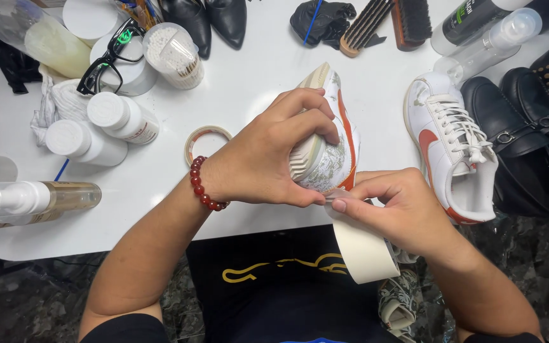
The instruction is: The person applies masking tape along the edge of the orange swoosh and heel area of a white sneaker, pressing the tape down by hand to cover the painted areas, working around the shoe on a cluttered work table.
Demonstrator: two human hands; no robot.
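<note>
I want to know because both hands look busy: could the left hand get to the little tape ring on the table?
Probably yes, but not while it grips the sneaker. The left hand is wrapped around its heel. The tape ring lies right beside the wrist, with nothing between them, so the fingers would need to let go first.

White sneaker (333, 136) with orange stripe (speckled heel); cream tape roll (363, 251); red bead bracelet (202, 185).

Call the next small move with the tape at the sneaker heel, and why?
Probably press the tape end onto the sneaker heel: the left hand grips the heel, while the right hand pinches the tape end right at it.
</note>
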